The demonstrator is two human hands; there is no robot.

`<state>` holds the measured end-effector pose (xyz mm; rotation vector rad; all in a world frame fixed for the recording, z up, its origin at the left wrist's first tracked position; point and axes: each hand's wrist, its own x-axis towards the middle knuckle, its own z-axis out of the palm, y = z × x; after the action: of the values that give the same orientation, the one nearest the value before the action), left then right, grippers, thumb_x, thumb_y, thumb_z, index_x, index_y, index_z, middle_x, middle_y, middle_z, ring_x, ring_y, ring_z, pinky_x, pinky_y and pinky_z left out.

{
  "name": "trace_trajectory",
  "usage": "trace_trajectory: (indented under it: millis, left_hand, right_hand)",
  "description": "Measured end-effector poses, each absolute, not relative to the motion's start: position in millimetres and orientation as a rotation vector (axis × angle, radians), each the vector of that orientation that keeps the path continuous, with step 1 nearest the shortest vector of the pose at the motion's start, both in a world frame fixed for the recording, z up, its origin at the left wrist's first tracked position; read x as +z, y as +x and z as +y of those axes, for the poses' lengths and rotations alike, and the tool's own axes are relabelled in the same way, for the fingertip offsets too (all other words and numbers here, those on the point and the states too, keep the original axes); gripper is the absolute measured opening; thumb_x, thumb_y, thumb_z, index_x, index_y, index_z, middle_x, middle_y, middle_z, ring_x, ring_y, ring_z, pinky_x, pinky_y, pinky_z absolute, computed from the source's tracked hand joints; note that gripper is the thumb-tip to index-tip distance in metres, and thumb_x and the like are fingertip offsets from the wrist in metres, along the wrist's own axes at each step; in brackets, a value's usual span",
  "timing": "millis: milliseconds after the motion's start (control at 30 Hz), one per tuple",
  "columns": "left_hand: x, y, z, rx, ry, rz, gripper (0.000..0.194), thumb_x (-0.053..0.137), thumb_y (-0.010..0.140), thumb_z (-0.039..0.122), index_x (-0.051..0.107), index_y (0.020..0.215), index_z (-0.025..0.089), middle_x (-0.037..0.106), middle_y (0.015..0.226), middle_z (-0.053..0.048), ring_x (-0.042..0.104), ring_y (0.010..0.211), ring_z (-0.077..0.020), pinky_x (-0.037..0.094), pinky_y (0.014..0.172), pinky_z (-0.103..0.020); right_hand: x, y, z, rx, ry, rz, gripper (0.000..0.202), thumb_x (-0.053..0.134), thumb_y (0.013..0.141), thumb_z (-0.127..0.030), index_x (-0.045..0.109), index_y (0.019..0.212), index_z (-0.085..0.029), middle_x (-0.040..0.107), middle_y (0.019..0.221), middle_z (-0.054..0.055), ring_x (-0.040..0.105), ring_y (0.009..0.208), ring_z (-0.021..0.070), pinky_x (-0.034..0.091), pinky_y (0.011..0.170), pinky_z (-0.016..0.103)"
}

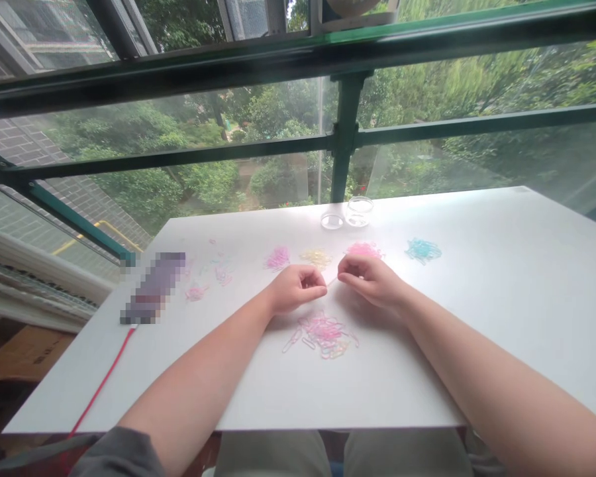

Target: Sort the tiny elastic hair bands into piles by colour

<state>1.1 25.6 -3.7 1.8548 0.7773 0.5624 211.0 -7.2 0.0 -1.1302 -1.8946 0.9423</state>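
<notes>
My left hand and my right hand face each other over the middle of the white table, fingers pinched. A thin pink piece, which looks like a paper clip, spans the gap between their fingertips. Just below them lies a loose pile of mostly pink paper clips with some yellowish ones. Beyond the hands are a purple-pink pile, a pale yellow pile, a pink pile partly behind my right hand, and a blue pile to the right.
Two clear round containers stand near the far edge. Scattered small clips lie to the left. A blurred-out dark device with a red cable lies at the left. Railing and glass rise behind the table.
</notes>
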Motion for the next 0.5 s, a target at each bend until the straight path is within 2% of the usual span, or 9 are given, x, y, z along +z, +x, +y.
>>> trace_trajectory:
  millis: [367,500]
  left_hand:
    - [-4.4,-0.1,25.5,0.535,1.813,0.736,0.017,0.065,0.070,0.027,0.058,0.068,0.012,0.053,0.063,0.001,0.045,0.056,-0.0071,0.034,0.052,-0.020]
    - [-4.1,0.9,23.9,0.557,1.846,0.773,0.016,0.065,0.070,0.026,0.060,0.069,0.011,0.054,0.063,0.000,0.045,0.056,-0.0071,0.034,0.052,-0.019]
  right_hand:
    - [-4.4,220.7,4.2,0.792,-1.198,-1.641,0.012,0.055,0.078,-0.026,0.050,0.071,-0.018,0.049,0.056,-0.003,0.043,0.050,0.0101,0.034,0.051,0.025]
    - [-0.8,227.9,6.3,0.845,-1.163,-1.503,0.016,0.058,0.078,-0.029,0.050,0.069,-0.018,0.051,0.057,-0.002,0.045,0.049,0.0100,0.035,0.049,0.025]
